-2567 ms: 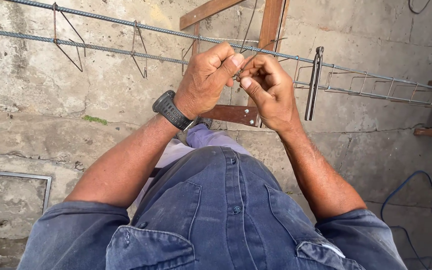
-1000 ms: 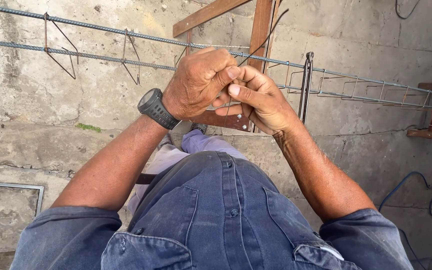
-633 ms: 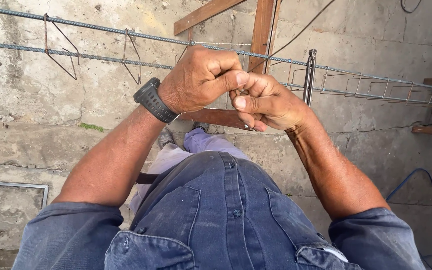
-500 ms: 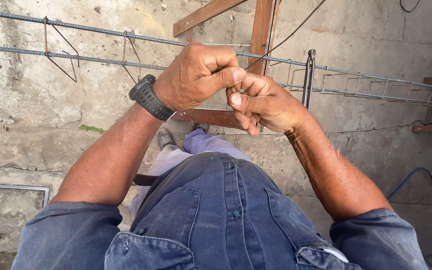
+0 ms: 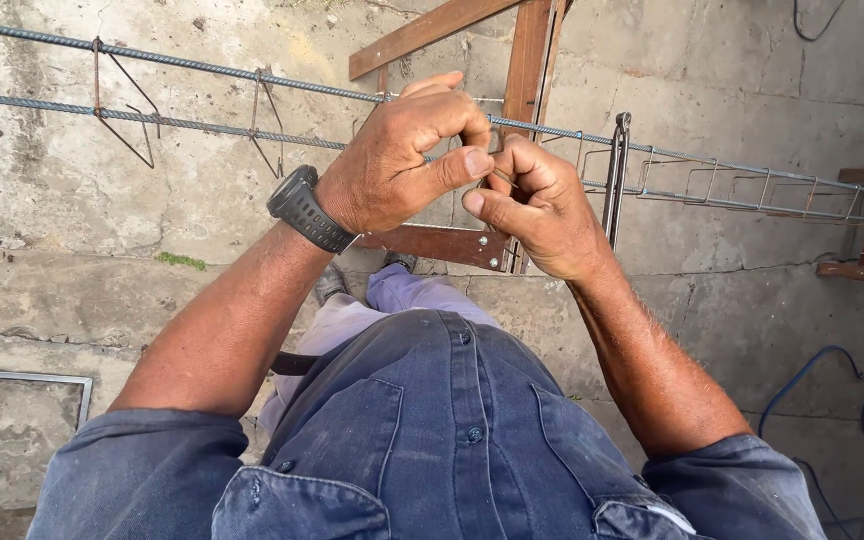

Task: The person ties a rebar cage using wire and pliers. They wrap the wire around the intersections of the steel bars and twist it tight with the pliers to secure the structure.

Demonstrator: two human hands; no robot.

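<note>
1. A thin tie wire (image 5: 500,178) is pinched between the closed left hand (image 5: 402,160) and the closed right hand (image 5: 537,205).
2. Behind the hands, the wire meets the rebar cage (image 5: 192,65).
3. A pair of pincers (image 5: 615,180) is hung on the cage, just beside the right hand.

The ribbed steel bars (image 5: 182,62) crossing the upper part of the frame look grey, matt and rough, and the thin wire stirrups (image 5: 117,100) hung on them are rusty brown. The pincers (image 5: 615,178) right of centre are dark, dull metal. The wooden trestle (image 5: 527,60) at upper centre is reddish-brown and smooth. The concrete floor (image 5: 72,260) is grey, cracked and coarse. The wristwatch (image 5: 302,207) has matt black plastic, and the shirt (image 5: 432,440) is faded, dusty blue cloth.
</note>
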